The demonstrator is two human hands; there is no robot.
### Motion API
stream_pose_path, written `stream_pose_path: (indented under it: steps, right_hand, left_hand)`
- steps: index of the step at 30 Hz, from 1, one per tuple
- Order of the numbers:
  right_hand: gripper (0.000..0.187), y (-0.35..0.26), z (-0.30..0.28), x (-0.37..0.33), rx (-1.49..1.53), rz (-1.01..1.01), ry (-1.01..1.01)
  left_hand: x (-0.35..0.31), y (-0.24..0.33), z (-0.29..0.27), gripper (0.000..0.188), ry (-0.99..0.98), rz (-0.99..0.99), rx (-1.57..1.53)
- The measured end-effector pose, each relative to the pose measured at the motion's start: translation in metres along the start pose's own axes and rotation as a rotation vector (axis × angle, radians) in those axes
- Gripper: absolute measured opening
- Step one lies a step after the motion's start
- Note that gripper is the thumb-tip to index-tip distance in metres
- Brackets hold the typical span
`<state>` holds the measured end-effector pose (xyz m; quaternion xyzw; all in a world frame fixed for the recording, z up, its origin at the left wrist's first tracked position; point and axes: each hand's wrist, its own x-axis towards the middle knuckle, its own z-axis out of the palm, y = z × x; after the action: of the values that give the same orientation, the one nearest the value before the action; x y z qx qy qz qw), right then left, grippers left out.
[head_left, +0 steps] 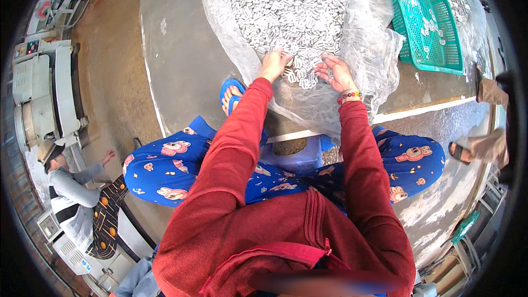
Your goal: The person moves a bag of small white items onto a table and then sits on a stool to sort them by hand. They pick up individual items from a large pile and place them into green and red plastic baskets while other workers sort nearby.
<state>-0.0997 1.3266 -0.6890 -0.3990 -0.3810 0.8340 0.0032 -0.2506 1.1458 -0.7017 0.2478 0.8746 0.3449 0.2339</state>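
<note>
Metal strap buckles, one heap, being picked over by hand

Left hand (273,66): fingers curled down onto the heap's near left edge; whether a piece is pinched in this grip cannot be told. Right hand (339,77): fingers bent and loosely parted at the near right edge; contents of the grip likewise unclear.

Small cluster of buckles (302,80): directly between the hands, at fingertip reach. Step in hand, by judgement: picking over loose pieces; the next move calls for a fine fingertip pinch on a single flat buckle.

Main heap of buckles (289,16): silver, slotted, just beyond the fingers, on crumpled clear plastic sheeting (374,49).

Green plastic basket (440,66): beyond, to the right; a few buckles inside.
</note>
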Motion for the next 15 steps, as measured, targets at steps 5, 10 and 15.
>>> stream_pose_path:
  steps: [5, 10, 15]
  right_hand:
    - [0.031, 0.018, -0.006, 0.003, -0.827, -0.382, 0.319]
    - [0.035, 0.043, 0.017, 0.006, -1.373, -0.473, 0.303]
    - [0.03, 0.019, 0.021, 0.009, -0.891, -0.521, 0.363]
  left_hand:
    - [-0.002, 0.013, -0.041, 0.027, -0.265, -0.244, -0.988]
    - [-0.014, 0.02, -0.051, 0.02, -0.29, -0.22, -1.439]
    - [-0.011, 0.024, -0.006, 0.045, -0.085, -0.229, 0.003]
